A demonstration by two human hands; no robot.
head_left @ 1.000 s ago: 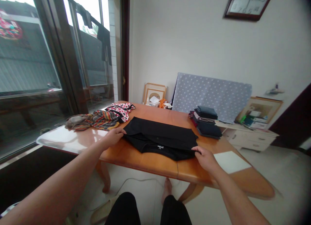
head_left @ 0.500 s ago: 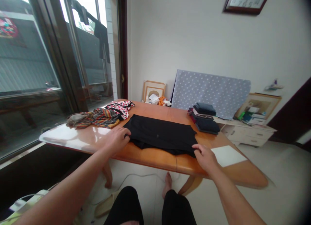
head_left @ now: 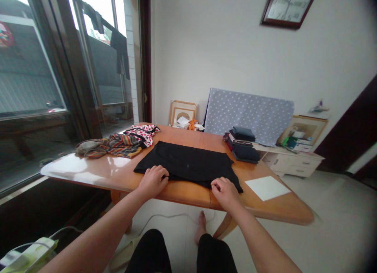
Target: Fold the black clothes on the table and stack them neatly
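Note:
A black garment (head_left: 188,161) with a small mark near its middle lies flat on the wooden table (head_left: 176,195), its lower corners flaring out to both sides. At its near edge, left of the middle, my left hand (head_left: 153,180) has its fingers curled over and closed on the cloth. My right hand (head_left: 225,189) pinches the same edge farther right, the fingertips partly hidden. Between the two hands the near edge looks layered and slightly uneven.
Loose patterned clothes (head_left: 126,143) lie at the table's left, beside the window. A stack of folded clothes (head_left: 243,143) stands at the back right. Nearer me on the right is a white sheet (head_left: 267,187). A dotted cloth (head_left: 247,112) hangs behind.
Both my hands have moved inward along the near edge, closer together. The garment's lower corners now spread outward beyond my hands. The head view has shifted slightly.

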